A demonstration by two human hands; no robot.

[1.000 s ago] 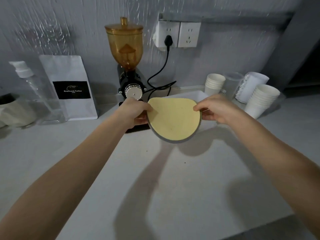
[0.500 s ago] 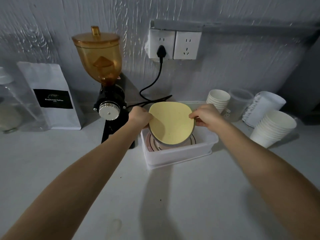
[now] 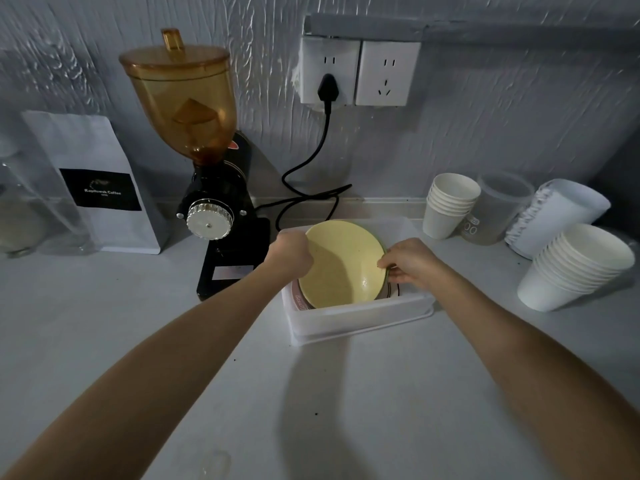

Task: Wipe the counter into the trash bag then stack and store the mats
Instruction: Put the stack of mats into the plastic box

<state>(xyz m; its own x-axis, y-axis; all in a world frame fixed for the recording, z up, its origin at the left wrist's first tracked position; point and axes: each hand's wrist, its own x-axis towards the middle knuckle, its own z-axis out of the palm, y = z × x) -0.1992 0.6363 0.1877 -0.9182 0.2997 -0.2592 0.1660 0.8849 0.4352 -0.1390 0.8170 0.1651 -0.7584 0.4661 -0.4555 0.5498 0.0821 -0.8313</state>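
Both hands, left [image 3: 290, 255] and right [image 3: 406, 263], grip opposite edges of yellow round mats [image 3: 341, 263], best lowered level onto the mat below in the white plastic bin [image 3: 356, 322].

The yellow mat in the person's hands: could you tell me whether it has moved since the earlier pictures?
Yes. The yellow mat has gone forward and down, from above the bare counter into the white plastic box beside the grinder.

grinder [image 3: 211, 202] left of bin [image 3: 360, 322], cups [image 3: 575, 271] right
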